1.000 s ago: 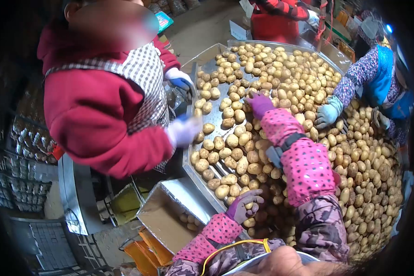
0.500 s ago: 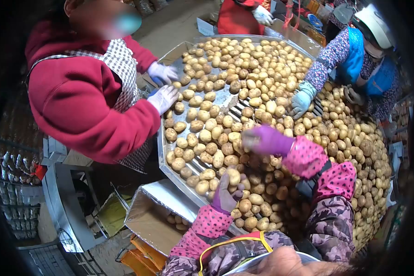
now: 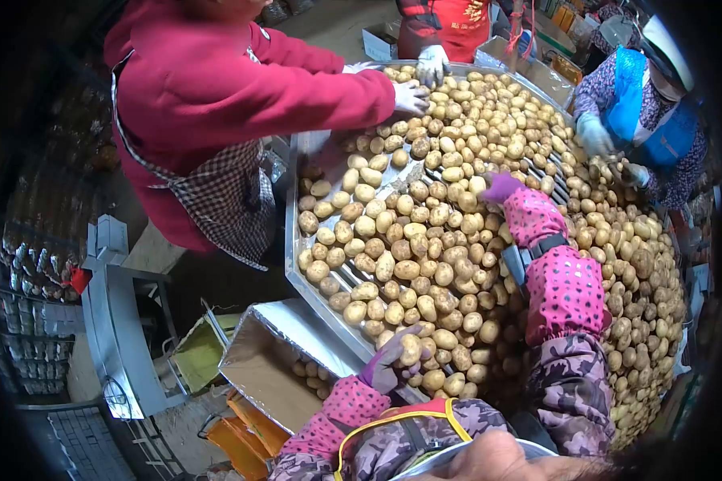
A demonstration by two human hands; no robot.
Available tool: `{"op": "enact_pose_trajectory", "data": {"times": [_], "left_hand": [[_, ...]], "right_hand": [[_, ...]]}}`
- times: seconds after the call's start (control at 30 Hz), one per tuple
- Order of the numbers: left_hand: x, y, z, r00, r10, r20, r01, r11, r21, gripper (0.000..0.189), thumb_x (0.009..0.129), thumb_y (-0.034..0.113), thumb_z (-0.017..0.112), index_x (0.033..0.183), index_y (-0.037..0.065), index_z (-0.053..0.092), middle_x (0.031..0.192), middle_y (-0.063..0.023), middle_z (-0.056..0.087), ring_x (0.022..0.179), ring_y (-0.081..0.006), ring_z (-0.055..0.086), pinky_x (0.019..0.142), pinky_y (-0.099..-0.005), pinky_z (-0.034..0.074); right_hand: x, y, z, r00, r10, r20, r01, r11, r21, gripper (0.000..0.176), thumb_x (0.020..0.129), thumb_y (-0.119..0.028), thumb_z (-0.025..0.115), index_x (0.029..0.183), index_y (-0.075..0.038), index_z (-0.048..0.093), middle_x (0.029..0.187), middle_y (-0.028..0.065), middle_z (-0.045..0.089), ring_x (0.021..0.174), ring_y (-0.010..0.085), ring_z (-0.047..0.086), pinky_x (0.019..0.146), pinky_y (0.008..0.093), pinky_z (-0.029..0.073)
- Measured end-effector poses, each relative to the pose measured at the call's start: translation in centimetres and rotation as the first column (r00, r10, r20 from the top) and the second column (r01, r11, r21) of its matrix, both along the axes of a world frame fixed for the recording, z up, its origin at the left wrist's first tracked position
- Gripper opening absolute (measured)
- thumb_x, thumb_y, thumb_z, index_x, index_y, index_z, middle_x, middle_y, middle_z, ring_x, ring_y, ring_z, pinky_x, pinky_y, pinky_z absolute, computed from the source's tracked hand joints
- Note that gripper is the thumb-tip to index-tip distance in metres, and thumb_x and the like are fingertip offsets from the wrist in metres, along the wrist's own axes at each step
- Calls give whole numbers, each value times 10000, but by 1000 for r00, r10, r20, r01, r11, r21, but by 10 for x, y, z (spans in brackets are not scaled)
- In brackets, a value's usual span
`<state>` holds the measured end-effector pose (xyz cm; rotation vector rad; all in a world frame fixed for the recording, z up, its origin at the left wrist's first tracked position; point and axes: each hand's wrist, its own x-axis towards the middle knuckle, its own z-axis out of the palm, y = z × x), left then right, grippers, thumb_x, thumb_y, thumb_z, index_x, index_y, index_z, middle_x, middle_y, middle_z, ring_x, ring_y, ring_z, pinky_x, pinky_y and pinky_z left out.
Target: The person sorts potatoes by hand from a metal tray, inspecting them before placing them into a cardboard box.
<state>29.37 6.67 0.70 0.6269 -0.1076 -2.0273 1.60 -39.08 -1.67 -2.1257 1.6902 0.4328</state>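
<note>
My left hand (image 3: 387, 365), in a purple glove, is at the near edge of the metal sorting table (image 3: 322, 303). A potato (image 3: 410, 349) sits in its curled fingers, just above the other potatoes. My right hand (image 3: 501, 187), also purple-gloved, is stretched far out over the heap of potatoes (image 3: 457, 264) near the table's slatted middle. Its fingers point left and are partly hidden, so I cannot make out whether they hold anything. Both of my forearms wear pink dotted sleeves.
A person in a red hoodie (image 3: 217, 104) leans over the far left of the table, gloved hands on potatoes. Another person's glove (image 3: 433, 66) is beside them. A person in a blue apron (image 3: 630, 96) works at right. An open carton (image 3: 269, 369) with potatoes stands below left.
My right hand has moved farther out across the heap. My left hand has lowered slightly, still with a potato. The red-hoodie person has reached across to the far side; the blue-apron person's hand has drawn back.
</note>
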Motion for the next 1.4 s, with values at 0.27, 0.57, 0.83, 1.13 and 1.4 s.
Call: {"op": "enact_pose_trajectory", "data": {"times": [0.27,0.57,0.83,1.13,1.4], "left_hand": [[2,-2,-16,996,-12,-90,16,999,42,769,961,466,664,1545,61,372,1154,-107,643,737,-123,558,616,-223,430],[5,14,-3,974,120,-190,-133,989,-58,835,890,234,780,1580,143,317,1396,-175,563,1051,-286,651,818,-375,551],[65,154,5,892,371,-257,-365,928,71,663,980,173,623,1577,110,342,1384,-223,589,1099,-336,691,894,-439,593],[123,237,-82,583,646,493,-750,661,19,315,1019,300,519,1170,39,610,950,-102,633,727,-191,619,619,-311,536],[111,175,11,560,405,722,-681,722,123,400,1013,366,556,1192,10,583,674,-21,516,500,-104,420,444,-240,337]], "right_hand": [[58,43,46,993,-110,-50,96,969,-229,597,792,-499,756,1222,-89,697,1337,197,614,1146,394,653,960,492,537],[59,232,97,-56,-356,933,19,934,357,597,917,-535,688,1312,-101,580,1395,143,570,1239,330,603,990,542,531],[147,405,106,-276,-954,116,-645,274,713,750,926,-634,564,1473,-124,498,1563,202,422,1372,461,484,1048,617,475],[251,464,118,539,-690,484,-387,308,869,374,977,-387,650,1160,-63,687,1058,48,707,919,150,682,695,321,565],[116,312,94,665,95,741,137,959,-246,449,911,-361,669,1216,-33,662,1150,196,679,1078,345,648,909,442,526]]}}
